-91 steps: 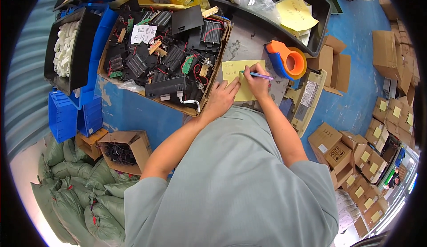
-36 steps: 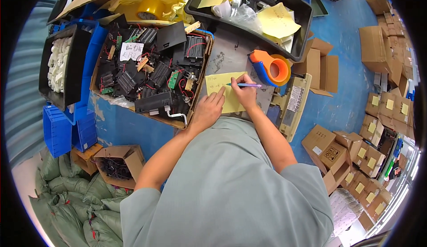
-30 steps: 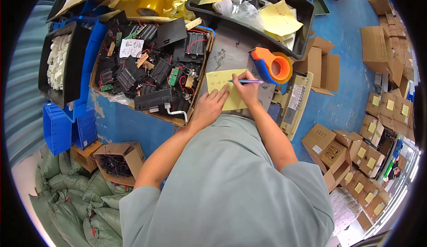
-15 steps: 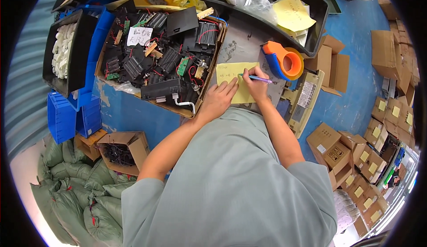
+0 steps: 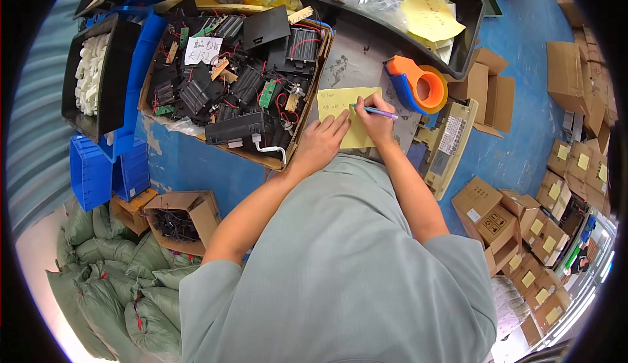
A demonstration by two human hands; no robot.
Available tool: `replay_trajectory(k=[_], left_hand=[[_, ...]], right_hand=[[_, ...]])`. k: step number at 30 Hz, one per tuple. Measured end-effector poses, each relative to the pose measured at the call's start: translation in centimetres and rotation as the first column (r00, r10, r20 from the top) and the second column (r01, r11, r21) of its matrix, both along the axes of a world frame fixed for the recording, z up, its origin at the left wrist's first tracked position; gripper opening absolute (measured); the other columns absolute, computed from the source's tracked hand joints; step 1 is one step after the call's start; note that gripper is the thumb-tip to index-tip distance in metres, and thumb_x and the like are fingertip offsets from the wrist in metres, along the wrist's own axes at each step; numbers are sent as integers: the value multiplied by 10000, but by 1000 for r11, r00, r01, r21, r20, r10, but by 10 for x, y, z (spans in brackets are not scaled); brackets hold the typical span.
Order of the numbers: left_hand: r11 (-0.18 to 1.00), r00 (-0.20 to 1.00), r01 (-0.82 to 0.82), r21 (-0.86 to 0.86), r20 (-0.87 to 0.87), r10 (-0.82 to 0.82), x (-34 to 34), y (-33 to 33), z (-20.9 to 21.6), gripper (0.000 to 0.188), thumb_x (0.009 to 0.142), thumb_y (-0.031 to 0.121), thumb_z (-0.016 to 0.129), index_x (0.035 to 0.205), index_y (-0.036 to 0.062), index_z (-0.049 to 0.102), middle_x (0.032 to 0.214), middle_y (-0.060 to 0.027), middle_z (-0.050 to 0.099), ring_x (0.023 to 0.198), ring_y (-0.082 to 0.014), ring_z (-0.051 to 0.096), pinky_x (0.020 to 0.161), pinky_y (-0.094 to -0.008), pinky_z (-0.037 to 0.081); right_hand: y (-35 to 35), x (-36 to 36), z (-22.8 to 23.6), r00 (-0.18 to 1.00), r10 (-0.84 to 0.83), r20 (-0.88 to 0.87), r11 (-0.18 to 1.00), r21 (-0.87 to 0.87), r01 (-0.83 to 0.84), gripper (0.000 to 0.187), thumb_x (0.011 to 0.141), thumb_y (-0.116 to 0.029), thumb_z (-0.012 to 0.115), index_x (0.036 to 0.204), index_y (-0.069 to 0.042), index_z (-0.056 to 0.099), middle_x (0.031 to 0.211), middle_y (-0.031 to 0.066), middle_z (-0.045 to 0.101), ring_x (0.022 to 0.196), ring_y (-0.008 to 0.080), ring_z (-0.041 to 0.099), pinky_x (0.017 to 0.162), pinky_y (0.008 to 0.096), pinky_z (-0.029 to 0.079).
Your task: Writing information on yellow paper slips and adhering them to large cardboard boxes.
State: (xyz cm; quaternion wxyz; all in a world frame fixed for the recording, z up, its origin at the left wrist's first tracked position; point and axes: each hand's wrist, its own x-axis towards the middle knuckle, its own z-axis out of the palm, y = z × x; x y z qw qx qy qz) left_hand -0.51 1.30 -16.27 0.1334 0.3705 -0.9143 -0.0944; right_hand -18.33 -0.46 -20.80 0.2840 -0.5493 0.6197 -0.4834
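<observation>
A yellow sheet of paper (image 5: 358, 134) with some handwriting lies on the grey tabletop (image 5: 347, 62). Between the fingers of my right hand (image 5: 377, 125) is a purple and teal pen (image 5: 381, 112), its tip touching the sheet. My left hand (image 5: 319, 142) rests flat with fingers stretched out over the sheet's left edge. Just left of it stands a cardboard box (image 5: 302, 142) full of black battery holders (image 5: 248, 87), green circuit boards and red wires, with a white handwritten note (image 5: 203, 51) on top.
An orange and blue tape dispenser (image 5: 407, 83) sits right of the sheet. Behind is a black bin (image 5: 386, 26) holding plastic bags and yellow papers. A beige panel (image 5: 451, 142) lies at the right. Blue crates (image 5: 91, 170), green sacks (image 5: 104, 297) and cartons (image 5: 487, 209) surround the table.
The pen and my right hand have shifted very slightly left along the writing. My left hand stays on the sheet.
</observation>
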Motion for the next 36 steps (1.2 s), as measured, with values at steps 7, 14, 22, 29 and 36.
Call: replay_trajectory(k=[7, 14, 22, 29, 36], left_hand=[[1000, 1000, 0, 1, 14, 0, 0, 0, 0, 437, 777, 127, 603, 1201, 24, 572, 1369, -82, 536, 947, -188, 546, 743, -296, 434], [1000, 1000, 5, -2, 15, -4, 1, -1, 2, 440, 778, 128, 602, 1205, 25, 571, 1368, -82, 537, 953, -188, 548, 745, -295, 435], [1000, 1000, -2, 4, 23, 1, 1, 1, 0, 441, 776, 126, 602, 1204, 23, 571, 1373, -83, 536, 927, -185, 544, 744, -295, 433], [1000, 1000, 3, 15, 11, -3, 1, 1, 2, 434, 779, 119, 599, 1200, 17, 571, 1370, -81, 538, 895, -184, 537, 740, -294, 429], [1000, 1000, 15, 3, 25, -15, 1, 0, 4, 428, 783, 118, 599, 1197, 12, 570, 1374, -79, 536, 876, -184, 530, 737, -290, 427]], right_hand=[[0, 1, -5, 999, -39, -20, 999, -11, 39, 253, 769, -39, 693, 648, -39, 471, 546, 26, 497, 476, 158, 371, 473, 280, 347], [-1, 3, 3, 998, -32, -55, 999, -27, 31, 248, 766, -34, 685, 653, -42, 465, 547, 23, 486, 479, 156, 363, 472, 283, 343], [1, -4, 1, 998, -62, 6, 998, -4, 62, 241, 783, -35, 676, 671, -45, 463, 552, 18, 480, 488, 145, 355, 475, 278, 339], [3, -5, -1, 997, -76, 18, 997, -27, 76, 242, 785, -28, 674, 671, -42, 461, 554, 18, 483, 490, 141, 355, 475, 274, 336], [1, -4, -2, 997, -60, -46, 997, -43, 58, 236, 776, -9, 674, 670, -39, 466, 562, 19, 488, 490, 139, 356, 475, 269, 339]])
